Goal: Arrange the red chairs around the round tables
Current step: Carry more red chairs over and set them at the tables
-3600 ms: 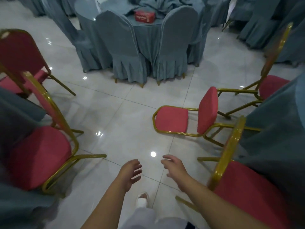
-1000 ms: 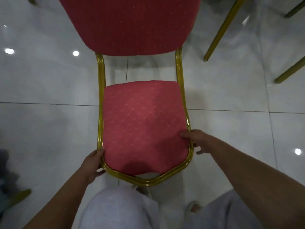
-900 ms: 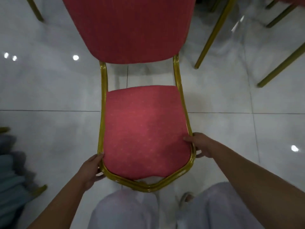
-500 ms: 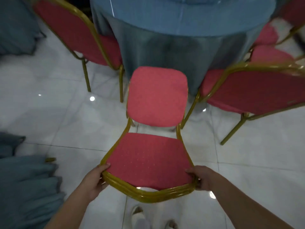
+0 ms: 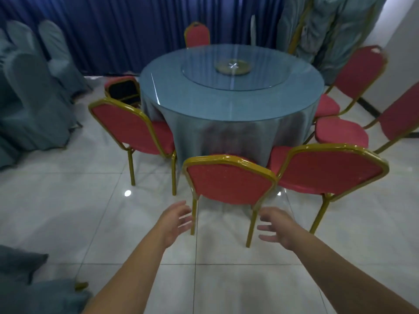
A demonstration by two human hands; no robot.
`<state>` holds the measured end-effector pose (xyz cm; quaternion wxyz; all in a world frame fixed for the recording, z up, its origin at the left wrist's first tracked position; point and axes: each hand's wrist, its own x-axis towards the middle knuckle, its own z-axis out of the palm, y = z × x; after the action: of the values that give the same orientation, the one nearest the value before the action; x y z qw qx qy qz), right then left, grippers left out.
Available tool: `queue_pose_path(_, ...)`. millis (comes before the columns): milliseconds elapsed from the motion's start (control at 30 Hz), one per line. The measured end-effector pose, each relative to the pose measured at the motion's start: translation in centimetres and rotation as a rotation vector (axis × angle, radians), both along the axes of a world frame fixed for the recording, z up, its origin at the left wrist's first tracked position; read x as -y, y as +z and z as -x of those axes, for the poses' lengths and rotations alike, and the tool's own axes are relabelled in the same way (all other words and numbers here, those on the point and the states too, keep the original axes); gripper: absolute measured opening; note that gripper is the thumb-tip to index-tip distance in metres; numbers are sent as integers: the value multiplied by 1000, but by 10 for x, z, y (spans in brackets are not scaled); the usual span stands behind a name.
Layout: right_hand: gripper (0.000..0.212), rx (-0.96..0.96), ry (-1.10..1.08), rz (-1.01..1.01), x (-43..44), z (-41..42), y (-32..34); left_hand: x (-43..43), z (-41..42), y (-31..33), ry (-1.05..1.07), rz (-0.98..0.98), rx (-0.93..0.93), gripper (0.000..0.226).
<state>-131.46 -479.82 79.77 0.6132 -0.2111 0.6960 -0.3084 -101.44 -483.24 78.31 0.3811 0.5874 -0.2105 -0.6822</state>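
The nearest red chair (image 5: 229, 180) stands upright at centre frame, backrest toward the camera and seat pushed in against the skirt of the round table (image 5: 231, 94), so it faces inward as a place setting requires. The left hand (image 5: 175, 219) and right hand (image 5: 275, 225) hover at lower centre, one on either side of its rear legs, fingers spread and relaxed, gripping nothing. The left fingertips lie just beside a leg; contact cannot be determined. Judgement: this chair stands unaided and is in position. It fills the gap between the left neighbour (image 5: 127, 126) and the right neighbour (image 5: 328, 171), whose backrest nearly meets it, so spacing there looks tight. A far chair (image 5: 196, 36) sits at upper centre, with more at the right edge. A tipped chair (image 5: 122, 89) at the table's left shows a dark underside and is judged outstanding.
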Motion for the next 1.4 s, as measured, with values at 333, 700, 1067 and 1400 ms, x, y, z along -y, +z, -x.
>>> queue_pose_path(333, 21, 12, 254, -18, 102, -94, -36, 29, -72, -46, 156, -148, 79, 21)
queue_pose_path(700, 11, -32, 734, 149, 285, -279, -37, 89, -190, -36, 656, -214, 173, 17)
queue_pose_path(1067, 12, -19, 919, 217, 445, -508, -40, 203, -392, -74, 765, -223, 133, 19)
queue_pose_path(1400, 11, -37, 730, 221, 568, -681, 0, 392, -597, -12, 556, -93, 250, 19)
